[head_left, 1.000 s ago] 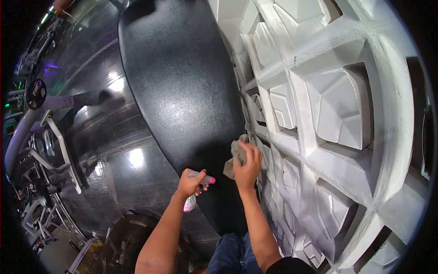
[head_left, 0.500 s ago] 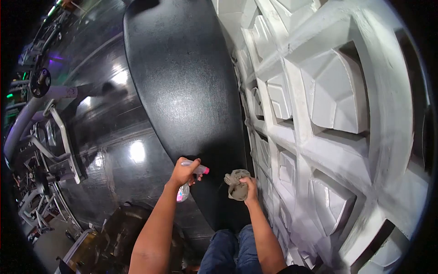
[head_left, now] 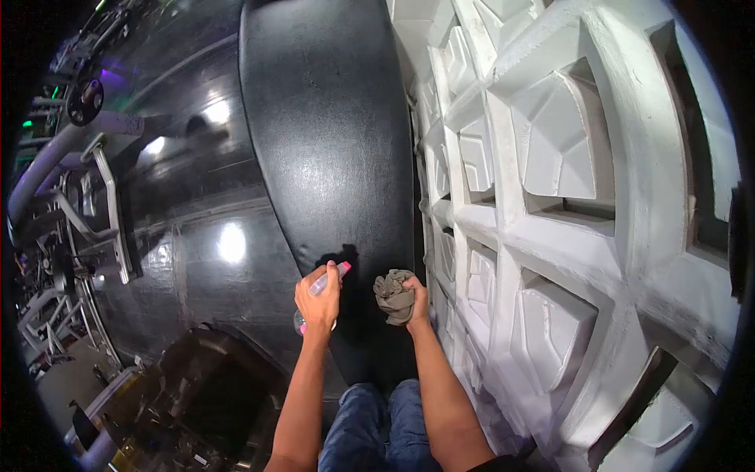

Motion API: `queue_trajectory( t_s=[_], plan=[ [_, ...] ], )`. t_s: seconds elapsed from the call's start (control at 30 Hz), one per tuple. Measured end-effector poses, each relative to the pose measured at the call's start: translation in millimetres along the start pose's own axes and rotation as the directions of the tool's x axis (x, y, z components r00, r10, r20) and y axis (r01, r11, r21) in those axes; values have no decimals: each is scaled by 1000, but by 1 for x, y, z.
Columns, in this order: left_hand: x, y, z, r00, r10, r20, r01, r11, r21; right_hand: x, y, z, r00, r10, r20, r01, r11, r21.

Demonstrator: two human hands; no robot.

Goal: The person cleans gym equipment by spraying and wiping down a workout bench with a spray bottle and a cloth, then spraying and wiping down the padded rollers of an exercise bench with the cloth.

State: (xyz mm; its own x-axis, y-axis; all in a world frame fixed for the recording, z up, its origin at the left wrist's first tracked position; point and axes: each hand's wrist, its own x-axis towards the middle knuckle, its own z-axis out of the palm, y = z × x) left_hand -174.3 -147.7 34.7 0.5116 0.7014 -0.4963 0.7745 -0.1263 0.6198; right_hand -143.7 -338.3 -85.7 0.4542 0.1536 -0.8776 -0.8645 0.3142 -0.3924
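left hand (head_left: 318, 297) has swung the spray bottle (head_left: 318, 285) round: pink tip (head_left: 346, 267) pointed more across half a second ago, now angles forward along the black padded surface (head_left: 330, 157). fingers wrapped round the bottle; can't tell if the trigger is squeezed. right hand (head_left: 419, 300) was out by the white wall (head_left: 507, 228) a second ago, now in closer with the grey-brown cloth (head_left: 395, 297) bunched in its fingers, just right of the bottle. my read: bottle has the lead, cloth on standby
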Motion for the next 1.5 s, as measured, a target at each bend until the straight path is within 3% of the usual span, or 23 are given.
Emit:
queue_trajectory(
  t_s=[0.03,0.1,0.2,0.23,0.3,0.33,0.47,0.53,0.63,0.77,0.97,1.17,1.2,1.33,1.4,1.47,1.5],
  plan=[
    [-7,-1,1,995,-20,-95,20,1000,1,0,3,-1,1000,3,1,-3,1000,-10],
    [-14,-21,7,991,-42,-126,28,994,-108,-1,5,4,995,-69,-72,66,997,-39],
    [-32,-34,6,980,-191,-49,151,886,-438,-13,-4,13,989,-100,-108,89,991,-100],
    [-37,-40,6,979,-196,-59,151,884,-442,-8,-1,9,990,-97,-99,86,991,-107],
    [-48,-54,5,939,-338,70,306,720,-623,3,7,0,991,-120,-55,117,992,-46],
    [-51,-68,8,932,-332,145,337,648,-683,0,4,2,993,-95,-69,90,994,-66],
    [-57,-113,32,886,-358,294,450,516,-729,-5,1,4,992,-121,-48,117,991,-70],
    [-56,-118,44,845,-382,375,496,296,-816,-1,3,-1,992,-113,-49,108,989,-99],
    [-49,-124,59,835,-439,332,460,228,-858,5,9,-8,990,-136,-43,129,982,-135],
    [-51,-121,62,810,-507,294,480,286,-829,-6,5,2,983,-177,-42,173,981,-89],
    [-49,-120,64,825,-491,279,467,315,-826,-12,3,9,973,-227,-26,222,965,-141],
    [-46,-125,61,866,-406,292,437,334,-835,-27,10,18,884,-467,34,457,844,-280],
    [-45,-125,62,867,-404,292,437,332,-836,-23,13,19,872,-490,-25,451,820,-353],
    [-42,-123,63,866,-397,304,437,308,-845,-29,5,16,918,-391,65,392,870,-299],
    [-40,-127,64,871,-387,302,426,291,-857,-27,-4,15,811,-563,157,561,673,-482],
    [-38,-129,66,871,-386,304,422,270,-865,-41,-29,40,724,-687,62,593,575,-564],
    [-37,-130,66,869,-389,306,425,268,-865,-44,-51,50,705,-678,207,655,512,-555]
  ],
)
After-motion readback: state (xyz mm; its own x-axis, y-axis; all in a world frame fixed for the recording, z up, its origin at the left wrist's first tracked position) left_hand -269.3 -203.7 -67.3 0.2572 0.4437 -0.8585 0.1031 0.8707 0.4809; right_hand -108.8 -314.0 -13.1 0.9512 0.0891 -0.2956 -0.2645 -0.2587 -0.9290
